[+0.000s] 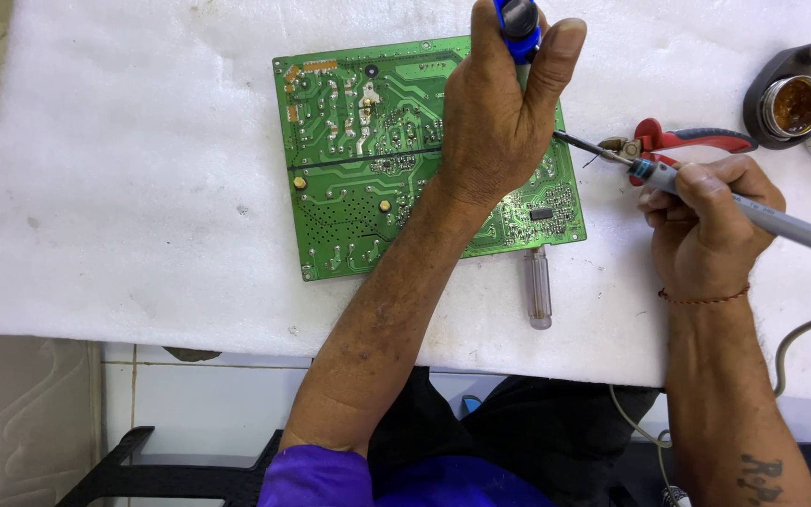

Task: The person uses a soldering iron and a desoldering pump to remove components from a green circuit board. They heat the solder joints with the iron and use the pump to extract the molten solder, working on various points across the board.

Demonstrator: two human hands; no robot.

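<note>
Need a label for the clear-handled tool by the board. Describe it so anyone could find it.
Start at the green board on the white foam. Below its lower right corner lies a screwdriver, pointing away from the person. Alone there, it has a see-through handle.

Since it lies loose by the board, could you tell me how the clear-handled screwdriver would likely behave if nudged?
The clear-handled screwdriver would probably roll sideways: its handle looks round and smooth. The soft white foam sheet beneath may slow it. It lies near the bench's front edge, so a hard push could send it off.
</note>
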